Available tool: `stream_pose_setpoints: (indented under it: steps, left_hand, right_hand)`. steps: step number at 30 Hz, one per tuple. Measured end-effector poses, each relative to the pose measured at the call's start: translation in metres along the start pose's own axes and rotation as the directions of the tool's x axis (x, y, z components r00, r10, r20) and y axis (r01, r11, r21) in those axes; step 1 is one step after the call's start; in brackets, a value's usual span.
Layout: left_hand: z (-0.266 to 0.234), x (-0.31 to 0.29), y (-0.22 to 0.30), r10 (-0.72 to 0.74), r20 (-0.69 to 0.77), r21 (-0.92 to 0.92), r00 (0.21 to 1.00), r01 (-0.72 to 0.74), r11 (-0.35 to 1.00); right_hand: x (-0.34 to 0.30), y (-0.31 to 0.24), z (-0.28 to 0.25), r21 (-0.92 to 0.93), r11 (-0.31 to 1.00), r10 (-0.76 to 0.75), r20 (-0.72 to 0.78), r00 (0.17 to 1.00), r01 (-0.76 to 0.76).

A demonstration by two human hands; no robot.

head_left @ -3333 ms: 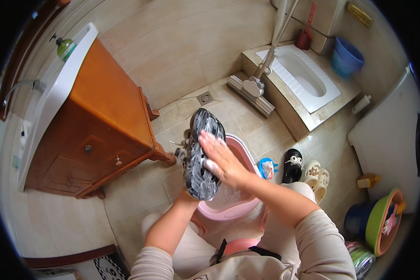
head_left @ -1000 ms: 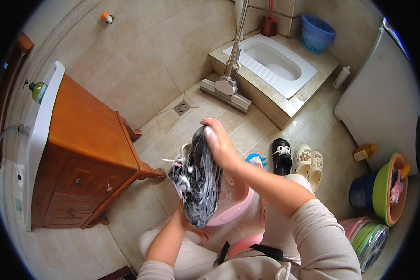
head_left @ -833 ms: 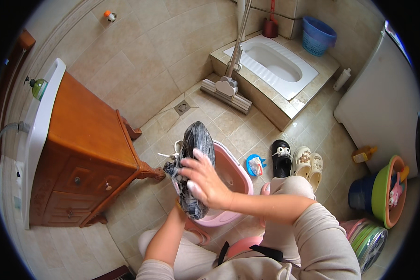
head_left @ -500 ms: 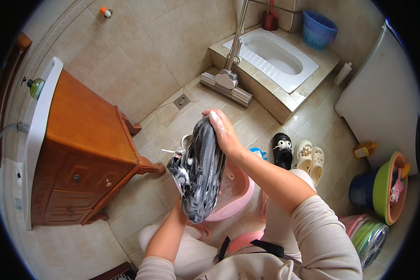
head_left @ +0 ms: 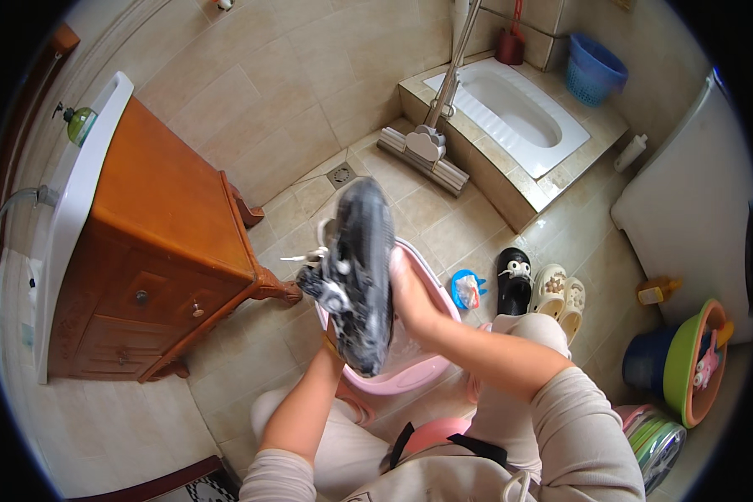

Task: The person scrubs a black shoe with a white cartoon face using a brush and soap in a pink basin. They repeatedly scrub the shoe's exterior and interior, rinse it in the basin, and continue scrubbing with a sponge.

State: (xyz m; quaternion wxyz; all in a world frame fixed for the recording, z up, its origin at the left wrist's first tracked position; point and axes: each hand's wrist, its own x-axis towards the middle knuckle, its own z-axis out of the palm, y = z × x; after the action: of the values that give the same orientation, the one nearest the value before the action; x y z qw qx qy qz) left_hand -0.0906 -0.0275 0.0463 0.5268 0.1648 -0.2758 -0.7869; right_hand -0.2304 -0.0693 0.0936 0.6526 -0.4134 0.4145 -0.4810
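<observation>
A dark shoe (head_left: pixel 365 276) smeared with white suds is held up in front of me, its sole side toward me and one end pointing away. White laces (head_left: pixel 308 253) hang out at its left. My left hand (head_left: pixel 333 345) grips it from behind, near the lower end; its fingers are hidden. Along the shoe's right side my right hand (head_left: pixel 408 293) is closed against the edge, blurred, with its fingertips partly out of sight. Directly below stands a pink basin (head_left: pixel 431 366), partly covered by the shoe and my hands.
Beyond the basin lie a blue item (head_left: pixel 468 289), a black clog (head_left: pixel 514 280) and cream clogs (head_left: pixel 550 289). A wooden cabinet (head_left: pixel 167 217) stands left. A flat mop (head_left: pixel 424 151) leans by the raised squat toilet (head_left: pixel 519 117). Stacked basins (head_left: pixel 686 368) are at the right.
The shoe has turned slightly and appears narrower. My right hand has slid from its far end down along the right side. The whole view has shifted, showing more of the basin and blue item.
</observation>
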Motion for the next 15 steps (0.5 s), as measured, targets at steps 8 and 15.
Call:
stream_pose_setpoints:
  steps: [8,15]
  left_hand:
    - [-0.02,-0.015,-0.022,-0.079,-0.3,0.255,0.951,0.159,0.954]
    - [-0.041,-0.002,-0.012,0.13,-0.546,0.243,0.828,0.007,0.97]
  right_hand:
    - [0.05,-0.067,-0.037,-0.108,0.912,-0.39,0.059,0.919,0.395]
    - [-0.011,-0.036,-0.007,-0.513,0.332,-0.498,0.617,0.609,0.791]
